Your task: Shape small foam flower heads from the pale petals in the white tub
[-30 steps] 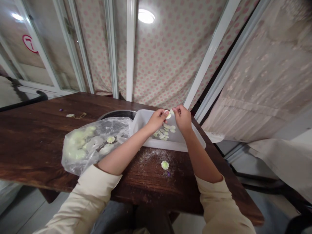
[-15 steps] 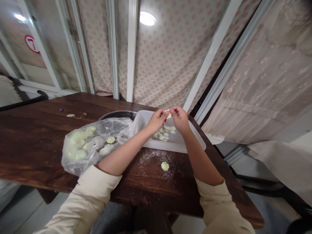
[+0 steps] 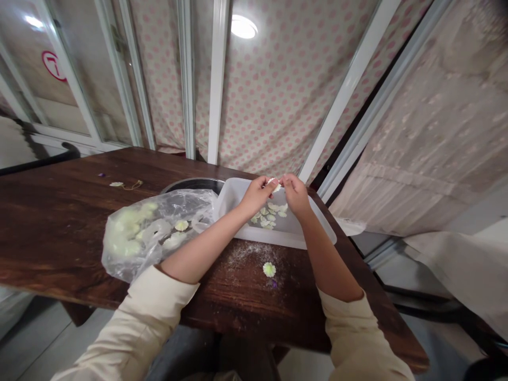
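Above the white plastic tub, my left hand (image 3: 256,197) pinches a small pale yellow-white flower piece (image 3: 274,184) with a scalloped edge. My right hand (image 3: 296,194) has its fingers pinched at the right edge of that flower piece; its fingertips partly hide the contact. Below both hands, several similar pale pieces (image 3: 269,218) lie loose on the floor of the tub (image 3: 286,238). Nearer to me, a single greenish-white flower (image 3: 269,269) rests on the table between my forearms, with a tiny purple bit (image 3: 274,284) beside it.
Left of the tub, a clear plastic bag (image 3: 130,238) holds many pale flowers, and one flower (image 3: 181,226) shows at its opening. A round dark tray (image 3: 194,184) sits behind the bag. White specks (image 3: 254,256) dust the brown wooden table (image 3: 59,222). Glass panels with dotted curtains stand behind.
My right hand has shifted slightly right, and more of the flower piece's edge shows between the hands. The view has tilted a little. Bag, tub and loose flower stay in place.
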Demonstrator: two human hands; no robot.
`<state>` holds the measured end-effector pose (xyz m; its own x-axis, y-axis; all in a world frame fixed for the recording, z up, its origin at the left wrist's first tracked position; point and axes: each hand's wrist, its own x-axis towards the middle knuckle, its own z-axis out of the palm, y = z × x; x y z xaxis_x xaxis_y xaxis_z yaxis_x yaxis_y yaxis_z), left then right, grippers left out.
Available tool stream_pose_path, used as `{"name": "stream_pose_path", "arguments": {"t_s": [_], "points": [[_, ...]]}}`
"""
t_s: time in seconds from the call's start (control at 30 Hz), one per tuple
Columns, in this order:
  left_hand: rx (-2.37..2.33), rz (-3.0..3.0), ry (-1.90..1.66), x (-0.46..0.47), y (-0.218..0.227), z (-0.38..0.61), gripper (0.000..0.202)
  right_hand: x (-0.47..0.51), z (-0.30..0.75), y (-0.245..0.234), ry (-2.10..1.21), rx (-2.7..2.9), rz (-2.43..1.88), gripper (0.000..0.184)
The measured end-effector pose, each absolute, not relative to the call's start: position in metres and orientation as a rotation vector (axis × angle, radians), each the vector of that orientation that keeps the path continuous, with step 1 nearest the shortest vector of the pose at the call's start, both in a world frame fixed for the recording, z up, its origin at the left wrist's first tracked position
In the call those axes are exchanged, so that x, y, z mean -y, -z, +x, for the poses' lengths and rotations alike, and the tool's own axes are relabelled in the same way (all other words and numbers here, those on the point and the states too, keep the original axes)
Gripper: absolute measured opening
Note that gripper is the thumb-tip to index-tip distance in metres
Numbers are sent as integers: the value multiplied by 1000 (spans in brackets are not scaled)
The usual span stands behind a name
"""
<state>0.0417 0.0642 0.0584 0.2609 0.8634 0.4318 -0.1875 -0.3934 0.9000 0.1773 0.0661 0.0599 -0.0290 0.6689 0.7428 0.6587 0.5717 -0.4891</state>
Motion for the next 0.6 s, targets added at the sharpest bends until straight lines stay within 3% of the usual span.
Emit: {"name": "stream_pose_path", "arguments": {"t_s": [0.1, 0.17, 0.37, 0.6], "points": [[-648, 1531, -1295, -61, -59, 43, 20, -64, 171, -61, -291, 1748, -1018, 37], [-678, 1537, -1273, -60, -59, 43, 20, -61, 169, -62, -296, 1752, -1020, 36], [-777, 1580, -1193, -60, -60, 42, 20, -57, 171, -64, 290, 1840, -1199, 32], [-750, 1643, -1226, -59, -61, 43, 23, -52, 173, -66, 880, 1858, -1312, 39]]}}
